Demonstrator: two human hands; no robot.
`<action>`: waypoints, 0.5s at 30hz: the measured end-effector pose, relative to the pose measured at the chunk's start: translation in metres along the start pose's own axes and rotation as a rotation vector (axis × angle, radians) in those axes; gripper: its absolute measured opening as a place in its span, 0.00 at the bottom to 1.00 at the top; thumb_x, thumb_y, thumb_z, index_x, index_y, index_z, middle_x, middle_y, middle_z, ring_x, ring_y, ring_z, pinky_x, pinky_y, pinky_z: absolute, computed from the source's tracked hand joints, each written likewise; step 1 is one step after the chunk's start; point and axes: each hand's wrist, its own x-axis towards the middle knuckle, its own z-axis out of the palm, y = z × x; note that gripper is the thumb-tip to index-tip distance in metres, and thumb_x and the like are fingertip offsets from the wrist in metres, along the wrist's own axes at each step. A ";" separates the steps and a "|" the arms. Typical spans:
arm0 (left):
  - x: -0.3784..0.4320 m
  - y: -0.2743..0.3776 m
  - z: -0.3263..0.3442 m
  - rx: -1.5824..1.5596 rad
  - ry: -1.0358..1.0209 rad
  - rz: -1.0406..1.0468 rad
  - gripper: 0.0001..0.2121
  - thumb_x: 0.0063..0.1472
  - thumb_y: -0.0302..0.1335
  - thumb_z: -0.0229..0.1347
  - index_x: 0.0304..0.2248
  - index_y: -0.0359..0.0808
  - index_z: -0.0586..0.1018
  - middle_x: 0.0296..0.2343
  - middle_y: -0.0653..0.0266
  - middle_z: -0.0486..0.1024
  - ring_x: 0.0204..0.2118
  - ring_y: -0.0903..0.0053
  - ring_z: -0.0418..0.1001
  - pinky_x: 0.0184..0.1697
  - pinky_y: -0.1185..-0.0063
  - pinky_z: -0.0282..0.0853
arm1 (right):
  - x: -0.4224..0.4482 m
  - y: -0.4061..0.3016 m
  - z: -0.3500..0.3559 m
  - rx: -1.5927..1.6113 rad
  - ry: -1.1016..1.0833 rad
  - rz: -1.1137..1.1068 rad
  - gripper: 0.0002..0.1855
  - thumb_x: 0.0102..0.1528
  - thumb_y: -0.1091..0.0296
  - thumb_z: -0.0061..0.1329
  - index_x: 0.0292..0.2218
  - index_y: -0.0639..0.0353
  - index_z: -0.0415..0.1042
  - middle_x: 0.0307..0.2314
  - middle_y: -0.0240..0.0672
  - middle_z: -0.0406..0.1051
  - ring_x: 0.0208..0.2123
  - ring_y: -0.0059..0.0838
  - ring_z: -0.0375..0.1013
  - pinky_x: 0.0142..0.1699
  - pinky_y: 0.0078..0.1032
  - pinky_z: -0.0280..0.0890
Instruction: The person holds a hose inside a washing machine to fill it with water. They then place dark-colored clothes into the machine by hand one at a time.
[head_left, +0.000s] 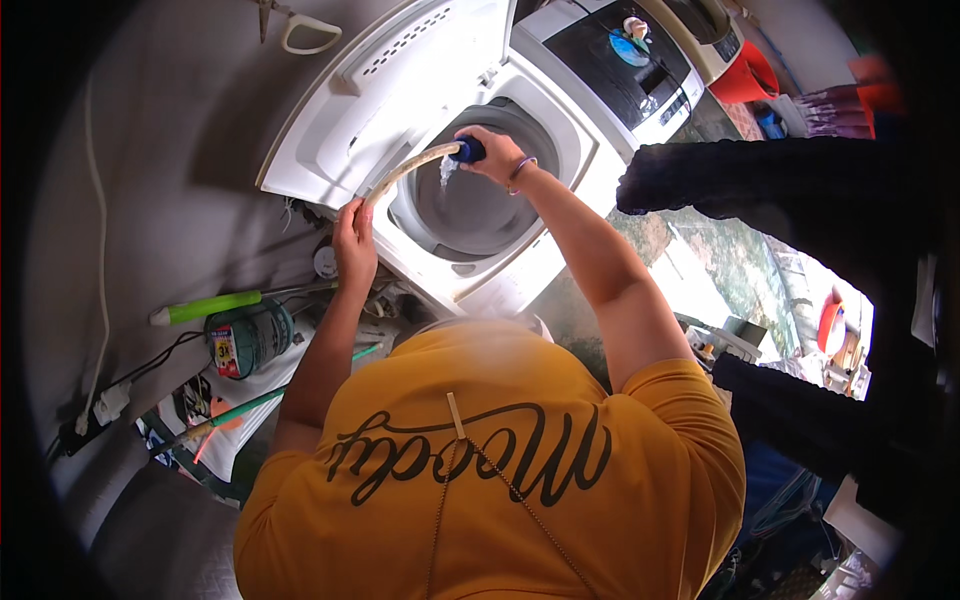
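A top-loading washing machine (592, 195) stands before me with its lid (420, 67) raised. My right hand (493, 156) holds a dark blue cap or cup-like piece (470, 149) above the tub (487, 206). The end of a pale flexible hose (414, 163) meets this blue piece; whether it goes inside or only touches cannot be seen. Water (448, 172) streams down from there toward the tub. Farther along the hose, by the machine's left rim, my left hand (355, 244) grips it between thumb and fingers.
Beside the machine on the right is another washer with a dark lid (592, 64); a red bucket (754, 79) lies beyond. Dark fabric (720, 176) hangs at right. At left are a green-handled pole (214, 307), a green labelled container (266, 337) and a power strip (84, 433).
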 end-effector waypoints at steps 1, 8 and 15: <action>0.001 0.002 0.001 -0.013 -0.013 0.000 0.12 0.64 0.29 0.49 0.42 0.29 0.72 0.35 0.53 0.73 0.36 0.65 0.72 0.39 0.73 0.67 | 0.001 -0.001 0.000 0.014 0.077 -0.008 0.26 0.43 0.69 0.61 0.45 0.52 0.68 0.37 0.40 0.74 0.41 0.40 0.74 0.46 0.30 0.67; 0.011 0.010 0.015 -0.049 -0.131 0.058 0.09 0.62 0.27 0.52 0.38 0.29 0.73 0.30 0.54 0.72 0.32 0.63 0.71 0.37 0.74 0.67 | 0.007 0.007 -0.026 -0.280 0.349 -0.286 0.27 0.42 0.74 0.58 0.45 0.55 0.66 0.40 0.42 0.71 0.44 0.45 0.69 0.49 0.34 0.66; 0.018 -0.004 0.028 -0.079 -0.248 0.111 0.10 0.62 0.29 0.53 0.39 0.31 0.75 0.31 0.56 0.73 0.30 0.71 0.72 0.36 0.79 0.67 | -0.018 0.010 -0.060 -0.765 0.343 -0.428 0.31 0.41 0.68 0.58 0.48 0.54 0.66 0.40 0.39 0.70 0.44 0.43 0.69 0.51 0.36 0.63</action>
